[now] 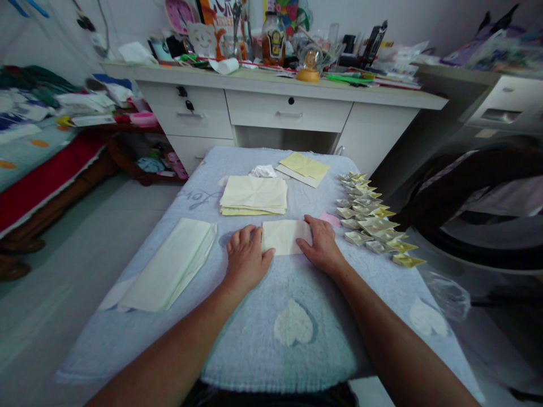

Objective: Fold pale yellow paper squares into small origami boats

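Note:
A small folded sheet of cream paper (286,237) lies flat on the cloth-covered table between my hands. My left hand (248,254) holds its left edge, thumb and index finger against it, the other fingers bent on the cloth. At the right edge, my right hand (321,242) grips the sheet with the thumb on top and the fingers around the far corner. Just beyond lies a stack of creased cream and yellow sheets (253,193). Rows of small folded paper boats (373,217) stand to the right.
Long folded pale paper (169,265) lies at left. Yellow and white sheets (304,168) and crumpled white paper (263,170) are at the back. A pink slip (330,219) sits near my right hand. Behind stands a cluttered desk (271,79); a washing machine (504,107) is at right.

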The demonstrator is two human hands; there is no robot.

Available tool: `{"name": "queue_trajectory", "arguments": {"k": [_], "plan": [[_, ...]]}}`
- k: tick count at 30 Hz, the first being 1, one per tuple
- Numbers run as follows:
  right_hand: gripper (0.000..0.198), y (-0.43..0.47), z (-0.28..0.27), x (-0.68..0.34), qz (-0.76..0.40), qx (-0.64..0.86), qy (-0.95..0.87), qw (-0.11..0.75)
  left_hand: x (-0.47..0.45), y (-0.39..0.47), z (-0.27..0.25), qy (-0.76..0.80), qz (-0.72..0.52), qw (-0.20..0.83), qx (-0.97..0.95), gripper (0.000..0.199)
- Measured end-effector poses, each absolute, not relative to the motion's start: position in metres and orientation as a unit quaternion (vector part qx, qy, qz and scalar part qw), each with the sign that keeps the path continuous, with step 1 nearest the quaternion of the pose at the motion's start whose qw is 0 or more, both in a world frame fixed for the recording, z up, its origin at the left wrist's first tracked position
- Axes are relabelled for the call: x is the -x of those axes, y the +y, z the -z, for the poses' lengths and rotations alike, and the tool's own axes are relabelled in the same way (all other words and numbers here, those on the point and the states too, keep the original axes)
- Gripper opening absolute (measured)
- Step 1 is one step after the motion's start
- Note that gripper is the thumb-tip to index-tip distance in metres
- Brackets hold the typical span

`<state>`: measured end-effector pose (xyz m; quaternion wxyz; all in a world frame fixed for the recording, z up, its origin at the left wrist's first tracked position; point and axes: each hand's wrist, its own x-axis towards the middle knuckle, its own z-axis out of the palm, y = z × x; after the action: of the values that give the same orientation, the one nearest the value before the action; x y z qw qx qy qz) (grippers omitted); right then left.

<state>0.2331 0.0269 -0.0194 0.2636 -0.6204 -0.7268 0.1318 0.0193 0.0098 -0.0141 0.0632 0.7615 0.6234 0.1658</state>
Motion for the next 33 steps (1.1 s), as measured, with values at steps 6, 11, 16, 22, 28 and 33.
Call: {"name": "queue_trajectory", "arguments": {"k": [6,11,16,22,28,33], "plan": [[0.066,0.029,0.023,-0.236,-0.286,0.549,-0.635,0.463,-0.017,0.012,0.016,0.617,-0.203,0.084,-0.756,0.064],[0.071,0.029,0.024,-0.237,-0.468,0.5,-0.504,0.527,-0.015,0.014,0.014,0.598,-0.254,0.153,-0.745,0.07],[0.047,0.025,0.013,-0.237,-0.576,0.444,-0.444,0.523,-0.014,0.017,0.013,0.561,-0.35,0.298,-0.688,0.072],[0.038,0.022,0.008,-0.234,-0.602,0.419,-0.406,0.546,-0.017,0.016,0.008,0.449,-0.48,0.514,-0.551,0.068],[0.036,0.017,0.006,-0.23,-0.615,0.413,-0.388,0.548,-0.02,0.012,0.001,0.429,-0.493,0.566,-0.502,0.059],[0.028,0.013,-0.002,-0.234,-0.587,0.425,-0.414,0.551,-0.017,0.011,0.0,0.431,-0.485,0.553,-0.522,0.06]]}}
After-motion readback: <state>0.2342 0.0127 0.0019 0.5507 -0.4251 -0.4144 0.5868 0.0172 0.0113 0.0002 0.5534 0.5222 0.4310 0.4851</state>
